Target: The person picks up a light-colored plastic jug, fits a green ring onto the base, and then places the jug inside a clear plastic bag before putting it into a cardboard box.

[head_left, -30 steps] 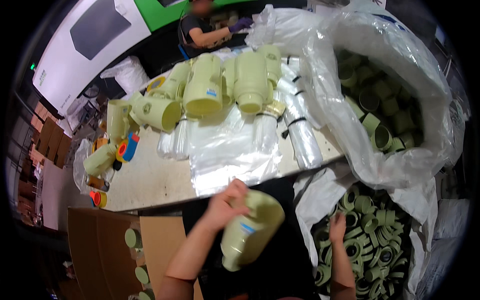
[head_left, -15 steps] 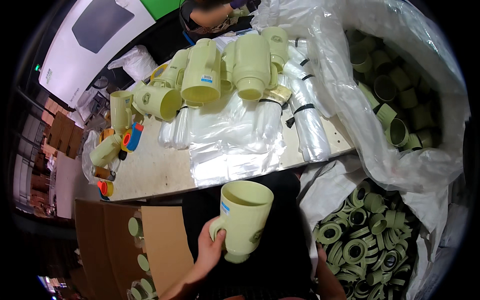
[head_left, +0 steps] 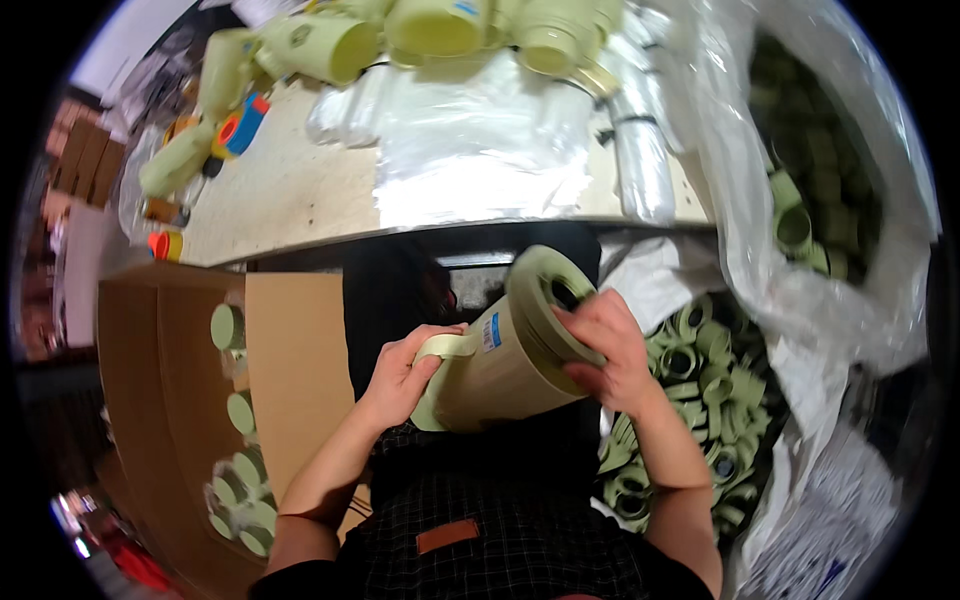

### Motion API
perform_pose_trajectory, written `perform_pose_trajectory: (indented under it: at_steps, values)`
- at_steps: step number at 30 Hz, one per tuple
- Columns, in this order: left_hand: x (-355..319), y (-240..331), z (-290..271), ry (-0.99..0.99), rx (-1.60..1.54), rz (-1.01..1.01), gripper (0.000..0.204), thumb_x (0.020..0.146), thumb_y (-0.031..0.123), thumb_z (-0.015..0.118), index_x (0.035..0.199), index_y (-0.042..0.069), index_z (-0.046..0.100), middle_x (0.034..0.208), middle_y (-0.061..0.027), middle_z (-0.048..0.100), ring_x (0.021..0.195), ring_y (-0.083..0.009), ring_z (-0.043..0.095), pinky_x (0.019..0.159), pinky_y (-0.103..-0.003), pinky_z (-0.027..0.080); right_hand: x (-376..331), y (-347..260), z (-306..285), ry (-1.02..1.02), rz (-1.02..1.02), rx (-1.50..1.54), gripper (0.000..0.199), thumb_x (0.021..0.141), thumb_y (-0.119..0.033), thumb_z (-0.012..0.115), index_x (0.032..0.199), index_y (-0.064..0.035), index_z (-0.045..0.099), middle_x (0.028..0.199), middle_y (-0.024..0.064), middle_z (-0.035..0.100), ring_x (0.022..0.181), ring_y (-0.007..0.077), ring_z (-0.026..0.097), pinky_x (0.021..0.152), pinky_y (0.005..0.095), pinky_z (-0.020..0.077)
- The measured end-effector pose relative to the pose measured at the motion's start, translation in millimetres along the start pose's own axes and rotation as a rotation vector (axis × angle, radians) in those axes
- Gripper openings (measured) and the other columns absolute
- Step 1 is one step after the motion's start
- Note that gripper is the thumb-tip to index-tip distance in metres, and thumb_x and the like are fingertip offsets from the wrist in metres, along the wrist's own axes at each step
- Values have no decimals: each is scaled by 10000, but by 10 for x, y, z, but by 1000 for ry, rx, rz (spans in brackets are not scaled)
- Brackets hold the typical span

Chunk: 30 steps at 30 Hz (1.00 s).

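The table (head_left: 290,175) spans the far side, its near edge beyond the lap; the cardboard box (head_left: 180,340) stands left and the white sack (head_left: 800,425) right, the lap giving open room between; the pale green jug (head_left: 495,385) is held tilted there, its long axis running from base at lower left to mouth at upper right; the lid (head_left: 533,290) meets that mouth, seated or not I cannot tell; the right hand (head_left: 612,352), nearer, grips its edge; the left hand (head_left: 398,378) closes around the handle (head_left: 450,345).
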<state>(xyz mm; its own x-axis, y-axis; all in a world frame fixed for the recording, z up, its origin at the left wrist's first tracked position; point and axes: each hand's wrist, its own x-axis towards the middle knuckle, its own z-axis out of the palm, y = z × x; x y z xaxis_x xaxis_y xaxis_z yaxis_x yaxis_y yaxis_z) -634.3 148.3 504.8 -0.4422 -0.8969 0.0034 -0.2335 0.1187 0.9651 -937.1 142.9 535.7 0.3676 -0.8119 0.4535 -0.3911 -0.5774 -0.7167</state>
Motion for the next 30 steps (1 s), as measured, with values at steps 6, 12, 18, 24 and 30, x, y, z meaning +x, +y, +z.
perform_pose_trajectory:
  at_steps: [6, 12, 18, 24, 30]
  values:
    - [-68, -50, -92, -47, -184, -108, 382, 1022, 277, 510, 1279, 10, 603, 1167, -144, 707, 1059, -248, 685, 921, -344, 521, -168, -205, 61, -49, -35, -64, 554, 862, -479, 673, 1171, -21, 717, 857, 58, 573, 790, 241, 521, 708, 356, 437]
    - [-193, -32, 76, 21, -17, -84, 373, 960, 199, 615, 1286, 21, 571, 1273, -190, 644, 1077, -324, 678, 916, -387, 530, -172, -346, 139, -22, 173, -77, 475, 949, -387, 600, 1203, 5, 690, 850, 87, 562, 822, 253, 508, 750, 363, 429]
    - [-183, 128, 68, -24, -9, -126, 449, 865, -6, 587, 1309, -25, 521, 1404, -227, 553, 1204, -338, 620, 1023, -384, 479, 59, -599, 21, -114, 358, 2, 481, 905, -272, 676, 1281, 23, 620, 889, 137, 537, 884, 275, 528, 842, 384, 430]
    - [-289, 99, 51, 5, 31, 68, 464, 905, 53, 562, 1359, -27, 515, 1292, -209, 638, 1162, -298, 654, 1005, -367, 489, 467, 396, -650, -56, 531, 245, 477, 1000, -372, 492, 1231, 17, 643, 1142, 113, 669, 1032, 214, 601, 1043, 346, 408]
    - [-338, 119, 126, 29, 154, 70, 495, 843, 105, 656, 1306, -16, 532, 1331, -241, 600, 1179, -393, 624, 987, -396, 510, 271, 515, 90, -434, 668, 510, 693, 1061, -541, 298, 1167, 10, 705, 1121, 121, 722, 1008, 226, 665, 939, 351, 501]
